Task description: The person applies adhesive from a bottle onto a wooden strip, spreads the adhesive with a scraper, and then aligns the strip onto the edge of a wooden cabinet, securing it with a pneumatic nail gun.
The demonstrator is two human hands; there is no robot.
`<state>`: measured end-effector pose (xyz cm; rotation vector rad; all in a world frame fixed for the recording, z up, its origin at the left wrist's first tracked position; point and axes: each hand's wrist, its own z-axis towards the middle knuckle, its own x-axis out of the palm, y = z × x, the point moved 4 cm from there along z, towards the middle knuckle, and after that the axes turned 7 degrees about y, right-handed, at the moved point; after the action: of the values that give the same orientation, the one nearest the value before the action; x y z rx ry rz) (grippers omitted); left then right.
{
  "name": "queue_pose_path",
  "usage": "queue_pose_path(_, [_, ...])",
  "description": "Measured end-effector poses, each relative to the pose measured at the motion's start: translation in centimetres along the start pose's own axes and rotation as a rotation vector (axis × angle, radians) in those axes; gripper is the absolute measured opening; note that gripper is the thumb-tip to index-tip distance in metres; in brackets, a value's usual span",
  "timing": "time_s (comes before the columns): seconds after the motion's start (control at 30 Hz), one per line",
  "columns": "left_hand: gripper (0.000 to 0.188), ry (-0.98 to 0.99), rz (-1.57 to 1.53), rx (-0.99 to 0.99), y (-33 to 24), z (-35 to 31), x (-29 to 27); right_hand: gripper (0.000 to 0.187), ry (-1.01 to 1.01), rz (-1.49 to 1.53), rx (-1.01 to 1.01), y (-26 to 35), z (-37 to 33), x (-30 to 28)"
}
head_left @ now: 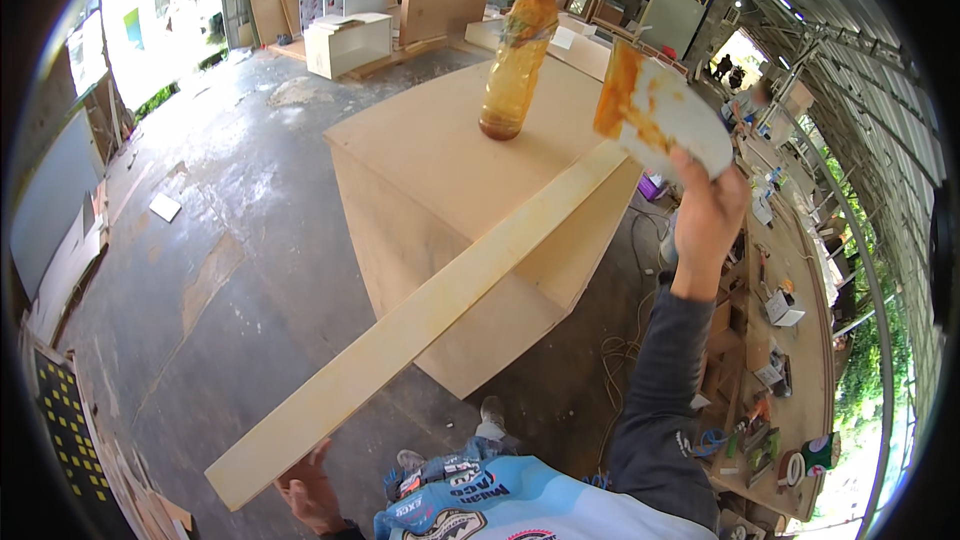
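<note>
A long pale wooden board [430, 315] slants from the far right corner of a large plywood box [420, 140] down to the lower left. My left hand [312, 495] is at the board's near end, its fingers against the edge and partly hidden beneath. Raised above the far end, my right hand [712, 215] grips a flat white spreader [670, 110]. Orange-brown glue-like stuff is smeared along the spreader's left side. On the box top stands an upright clear plastic bottle [517, 65] with amber residue inside and a darker, stained neck.
Cabinet parts and panels [350, 40] stand at the back left. Along the right runs a cluttered workbench [790, 360] with tools and small boxes. A yellow cord [618, 355] lies on the floor beside it. Another person [745, 105] is far off at the right.
</note>
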<state>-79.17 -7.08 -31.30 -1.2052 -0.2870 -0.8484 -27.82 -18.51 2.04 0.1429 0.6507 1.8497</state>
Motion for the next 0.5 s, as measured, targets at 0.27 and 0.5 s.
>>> queue_pose_path(0.27, [0.064,0.193,0.204,-0.343,5.1,3.0,14.2,0.027,0.087,0.222,-0.174,-10.9,16.6,3.1])
queue_pose_path(0.5, [0.045,0.837,0.703,-0.064,1.1,8.6,27.7,0.028,0.303,0.317,-0.282,-17.1,27.9,10.2])
